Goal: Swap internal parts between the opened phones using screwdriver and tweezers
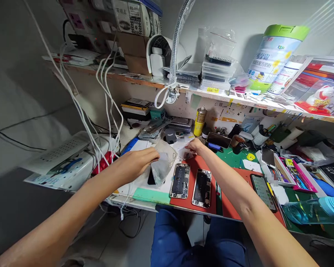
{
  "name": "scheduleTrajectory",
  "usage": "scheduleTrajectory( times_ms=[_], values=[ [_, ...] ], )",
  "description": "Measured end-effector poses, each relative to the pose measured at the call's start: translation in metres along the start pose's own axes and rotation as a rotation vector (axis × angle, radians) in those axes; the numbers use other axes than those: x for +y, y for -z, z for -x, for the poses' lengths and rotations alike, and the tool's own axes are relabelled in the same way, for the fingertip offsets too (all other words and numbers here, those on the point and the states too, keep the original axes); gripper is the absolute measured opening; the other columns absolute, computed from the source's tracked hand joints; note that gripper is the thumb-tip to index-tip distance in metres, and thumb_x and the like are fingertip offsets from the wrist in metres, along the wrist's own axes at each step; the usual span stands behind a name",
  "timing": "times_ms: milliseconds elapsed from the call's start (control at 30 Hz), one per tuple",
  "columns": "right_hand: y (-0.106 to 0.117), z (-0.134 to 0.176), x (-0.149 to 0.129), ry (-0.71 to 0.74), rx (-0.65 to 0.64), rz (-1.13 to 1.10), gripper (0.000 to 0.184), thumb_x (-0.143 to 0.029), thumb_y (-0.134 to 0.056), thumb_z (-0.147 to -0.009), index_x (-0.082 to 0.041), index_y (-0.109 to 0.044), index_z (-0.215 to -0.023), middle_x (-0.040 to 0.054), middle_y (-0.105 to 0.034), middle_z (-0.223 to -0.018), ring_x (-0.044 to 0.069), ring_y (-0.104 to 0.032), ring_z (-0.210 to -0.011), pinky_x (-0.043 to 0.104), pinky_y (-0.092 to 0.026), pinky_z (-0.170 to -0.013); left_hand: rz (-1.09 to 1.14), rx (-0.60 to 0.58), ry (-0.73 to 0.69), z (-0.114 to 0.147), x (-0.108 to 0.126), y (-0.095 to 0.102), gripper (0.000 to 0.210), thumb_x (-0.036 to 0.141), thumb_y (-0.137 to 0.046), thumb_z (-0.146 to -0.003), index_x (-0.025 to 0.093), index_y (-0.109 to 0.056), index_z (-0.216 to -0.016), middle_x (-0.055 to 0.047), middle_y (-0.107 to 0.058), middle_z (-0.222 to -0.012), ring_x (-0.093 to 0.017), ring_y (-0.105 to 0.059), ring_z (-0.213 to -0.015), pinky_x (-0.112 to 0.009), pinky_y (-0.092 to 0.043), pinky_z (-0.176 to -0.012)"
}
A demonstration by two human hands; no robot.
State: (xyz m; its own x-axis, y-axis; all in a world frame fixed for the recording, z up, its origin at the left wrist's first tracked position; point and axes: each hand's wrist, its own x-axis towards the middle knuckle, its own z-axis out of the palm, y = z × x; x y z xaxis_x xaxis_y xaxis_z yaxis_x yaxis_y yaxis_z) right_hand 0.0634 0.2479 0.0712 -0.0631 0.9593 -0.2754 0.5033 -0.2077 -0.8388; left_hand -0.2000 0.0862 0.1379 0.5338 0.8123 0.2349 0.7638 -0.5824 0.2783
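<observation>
My left hand [148, 158] is closed on the edge of a crumpled clear plastic bag [164, 167], which hangs tilted over the white part of the work surface. Beneath it a dark phone-like piece [151, 177] partly shows. Farther back, my right hand [195, 145] has its fingers pressed together, low by some clear plastic and small bits [183, 145]; what they hold, if anything, is hidden. Two opened phones lie side by side on a red mat [191, 163]: the left opened phone [180, 181] and the right opened phone [202, 188], their insides showing.
A lit phone [263, 191] lies at the right, near a blue water bottle [314, 210] on its side. Trays of tools [295, 174] stand behind. A yellow can [200, 121] is at the back under a loaded shelf [144, 79]. White cables [108, 89] hang at left.
</observation>
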Motion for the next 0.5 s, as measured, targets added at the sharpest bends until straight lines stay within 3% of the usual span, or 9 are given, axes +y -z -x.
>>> scheduleTrajectory(
  times_ms=[167,300,400,500],
  values=[
    [0.021,0.040,0.015,0.247,-0.057,-0.052,0.036,-0.039,-0.072,-0.105,-0.018,-0.067,-0.134,0.0103,-0.070,-0.133,0.025,-0.073,-0.111,0.046,-0.065,-0.094,0.029,0.014,0.039,-0.003,0.008,0.005,0.026,0.031,-0.045,-0.108,0.025,-0.070,-0.103,-0.006,-0.077,-0.104,-0.024,-0.073,-0.097,-0.034,-0.055,-0.088],
    [0.043,0.091,0.031,0.511,0.066,-0.110,0.024,-0.042,-0.076,-0.099,-0.018,-0.078,-0.102,0.0050,-0.076,-0.096,0.021,-0.072,-0.089,0.037,-0.061,-0.083,0.045,0.038,0.114,-0.005,0.016,0.008,0.033,0.045,-0.049,-0.110,0.025,-0.065,-0.129,-0.006,-0.079,-0.107,-0.026,-0.076,-0.096,-0.035,-0.056,-0.085],
    [0.057,0.128,0.032,0.676,0.220,-0.135,0.017,-0.040,-0.078,-0.092,-0.024,-0.082,-0.097,0.0101,-0.075,-0.119,0.026,-0.069,-0.104,0.042,-0.058,-0.090,0.066,0.011,0.187,-0.007,0.022,0.007,0.054,0.056,-0.053,-0.108,0.025,-0.053,-0.152,-0.006,-0.078,-0.106,-0.026,-0.076,-0.094,-0.036,-0.057,-0.085],
    [0.065,0.153,0.022,0.819,0.301,-0.099,0.003,-0.033,-0.083,-0.087,-0.030,-0.084,-0.086,0.0090,-0.069,-0.145,0.034,-0.055,-0.137,0.056,-0.047,-0.113,0.066,-0.023,0.169,-0.010,0.027,0.005,0.060,0.061,-0.053,-0.107,0.028,-0.053,-0.157,-0.008,-0.077,-0.120,-0.026,-0.074,-0.100,-0.037,-0.056,-0.092]
  ],
)
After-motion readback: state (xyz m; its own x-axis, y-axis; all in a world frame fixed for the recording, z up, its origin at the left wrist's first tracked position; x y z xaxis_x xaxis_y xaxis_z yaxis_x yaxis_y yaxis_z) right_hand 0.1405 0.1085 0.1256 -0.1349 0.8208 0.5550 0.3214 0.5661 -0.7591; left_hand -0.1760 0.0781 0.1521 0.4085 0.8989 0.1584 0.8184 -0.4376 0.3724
